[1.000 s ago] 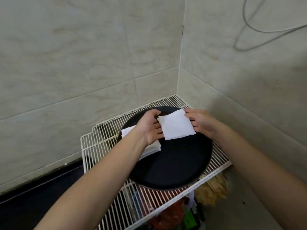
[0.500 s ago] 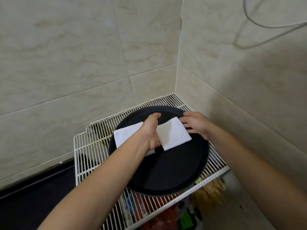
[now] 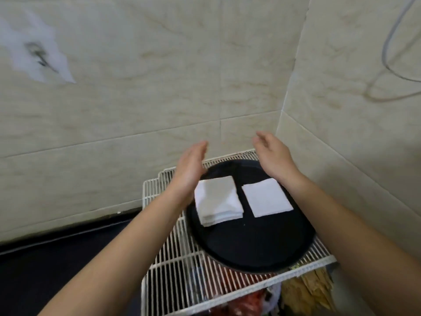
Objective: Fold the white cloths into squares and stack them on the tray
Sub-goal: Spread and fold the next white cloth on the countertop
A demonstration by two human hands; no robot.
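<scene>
Hovering empty, grip apart, left hand [image 3: 190, 172] and right hand [image 3: 273, 158] hang over the round black tray's [image 3: 250, 242] far edge; the single folded white cloth square [image 3: 266, 197] lies beside the folded white cloth stack [image 3: 217, 201], probably needing lifting onto it

Beige marble-patterned wall tiles [image 3: 159, 92] meet in a corner behind a white wire rack shelf [image 3: 173, 270]; a grey cable [image 3: 387, 62] hangs on the right-hand wall.
</scene>
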